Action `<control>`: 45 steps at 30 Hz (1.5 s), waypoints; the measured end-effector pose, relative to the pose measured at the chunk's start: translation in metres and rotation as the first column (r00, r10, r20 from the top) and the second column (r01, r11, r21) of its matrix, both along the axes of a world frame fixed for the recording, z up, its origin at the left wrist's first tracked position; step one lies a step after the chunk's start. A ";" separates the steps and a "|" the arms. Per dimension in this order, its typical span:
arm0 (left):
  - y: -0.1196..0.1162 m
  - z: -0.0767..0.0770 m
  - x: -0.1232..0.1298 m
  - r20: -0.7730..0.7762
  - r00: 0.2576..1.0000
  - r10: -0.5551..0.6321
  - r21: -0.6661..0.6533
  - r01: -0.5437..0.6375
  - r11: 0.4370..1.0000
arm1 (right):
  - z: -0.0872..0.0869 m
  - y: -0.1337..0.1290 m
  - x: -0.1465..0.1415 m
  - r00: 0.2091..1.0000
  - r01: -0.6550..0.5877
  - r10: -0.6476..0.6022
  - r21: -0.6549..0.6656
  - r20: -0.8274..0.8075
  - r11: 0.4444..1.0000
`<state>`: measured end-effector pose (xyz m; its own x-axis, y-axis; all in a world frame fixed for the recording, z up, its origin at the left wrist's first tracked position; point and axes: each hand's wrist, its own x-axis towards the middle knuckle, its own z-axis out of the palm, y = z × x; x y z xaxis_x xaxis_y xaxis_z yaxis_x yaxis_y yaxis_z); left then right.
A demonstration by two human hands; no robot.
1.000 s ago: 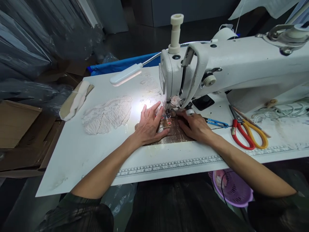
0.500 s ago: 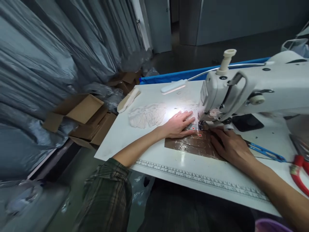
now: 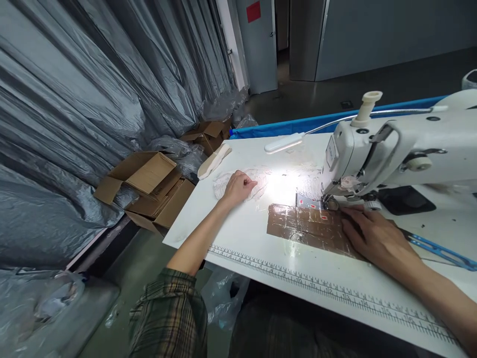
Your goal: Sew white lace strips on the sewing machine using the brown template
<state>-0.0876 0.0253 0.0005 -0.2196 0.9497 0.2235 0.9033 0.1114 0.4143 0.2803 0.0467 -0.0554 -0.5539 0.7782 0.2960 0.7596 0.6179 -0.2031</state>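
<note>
Left hand [image 3: 238, 186]: bare, no glove, no ring visible. Left forearm bare up to elbow. Sleeve [image 3: 169, 311] at left elbow: plaid cloth, dark green with tan and pale lines, pushed up, bunched in folds. Right hand [image 3: 376, 238]: bare, no glove. Right forearm bare as far as frame edge; no watch, no wristband on either wrist.

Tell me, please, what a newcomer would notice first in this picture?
The white sewing machine at the right, its lamp lighting the white table. Under its needle lies a brown piece, pressed flat by the right hand. The left hand rests on white lace further left.
</note>
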 end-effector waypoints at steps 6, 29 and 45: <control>-0.005 -0.002 -0.002 0.047 0.999 -0.022 -0.058 0.025 0.998 | 0.001 -0.003 -0.003 0.999 0.030 -0.030 0.003 -0.028 1.000; -0.063 0.024 0.134 0.925 0.272 -0.266 0.072 0.561 0.825 | 0.032 -0.037 -0.012 0.821 -0.523 0.205 -0.557 -0.534 0.645; -0.035 0.026 0.069 0.284 0.896 -0.341 -0.067 0.374 0.925 | 0.045 -0.011 -0.003 0.919 -0.319 -0.109 -0.876 -0.379 0.361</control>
<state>-0.0190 -0.0098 0.0261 0.1044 0.9907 0.0877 0.7514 -0.1363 0.6456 0.2773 0.0358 -0.0103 -0.6882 0.6156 -0.3839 0.4539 -0.0475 -0.8898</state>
